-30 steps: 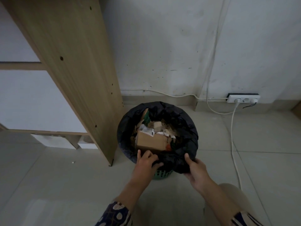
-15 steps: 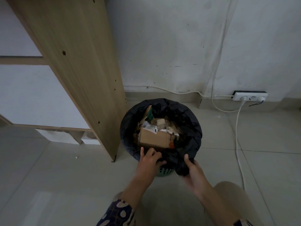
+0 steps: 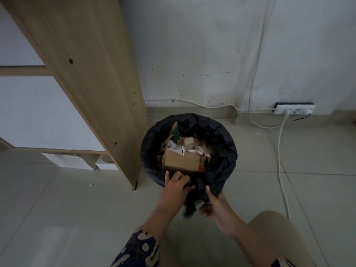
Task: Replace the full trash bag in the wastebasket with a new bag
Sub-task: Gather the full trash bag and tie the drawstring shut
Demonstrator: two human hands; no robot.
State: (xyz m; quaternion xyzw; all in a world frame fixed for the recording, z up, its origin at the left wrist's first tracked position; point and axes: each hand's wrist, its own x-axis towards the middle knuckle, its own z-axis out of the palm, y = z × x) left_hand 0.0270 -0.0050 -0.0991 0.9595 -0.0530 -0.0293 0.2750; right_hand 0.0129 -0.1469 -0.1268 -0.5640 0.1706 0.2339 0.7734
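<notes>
A round wastebasket lined with a black trash bag stands on the tiled floor against the wall. The bag is full of rubbish, with a brown cardboard box on top. The bag covers the basket itself. My left hand grips the bag's near rim, fingers curled over its edge. My right hand pinches the same near rim a little to the right and pulls a fold of black plastic toward me, off the basket's edge.
A wooden desk side panel stands just left of the basket. A white power strip sits at the wall on the right, its cable running along the floor. My knee is at lower right.
Both hands have drawn the bag's near rim toward me. The green basket edge seen under the hands earlier is now covered by the hanging black plastic. My right hand has moved back.
</notes>
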